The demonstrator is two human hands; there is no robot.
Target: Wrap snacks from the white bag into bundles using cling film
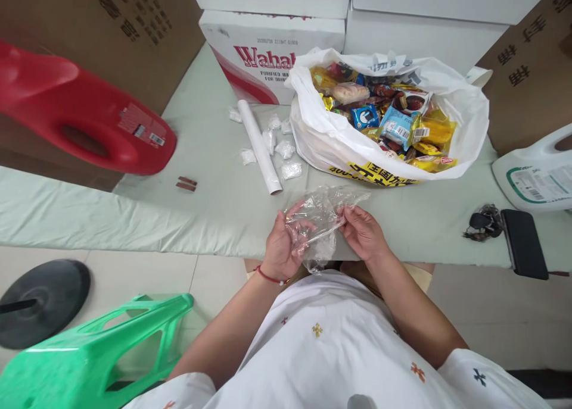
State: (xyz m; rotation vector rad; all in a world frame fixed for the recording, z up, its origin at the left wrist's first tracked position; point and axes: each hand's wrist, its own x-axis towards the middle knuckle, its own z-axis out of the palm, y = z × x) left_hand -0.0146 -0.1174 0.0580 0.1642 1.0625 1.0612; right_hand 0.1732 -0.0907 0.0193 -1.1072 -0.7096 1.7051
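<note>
A crinkled clear plastic bag (pixel 319 221) is stretched between my two hands, just above the table's front edge. My left hand (pixel 286 242), with a red cord bracelet at the wrist, holds the bag's left side; its curled fingers show through the film. On the other side, my right hand (pixel 361 229) pinches the bag's edge between thumb and fingers. Part of the film hangs down between the hands toward my lap. Beyond them lie a white rolled tube (pixel 260 148) and several small white wrapped packets (pixel 285 149).
A large white bag (pixel 313 135) full of wrapped snacks stands behind my hands. Boxes (pixel 263 52) line the back. At left are a red jug (pixel 89 111) and a green stool (pixel 102 349); at right, keys (pixel 482 222), a phone (pixel 524 243) and a white jug (pixel 536 171).
</note>
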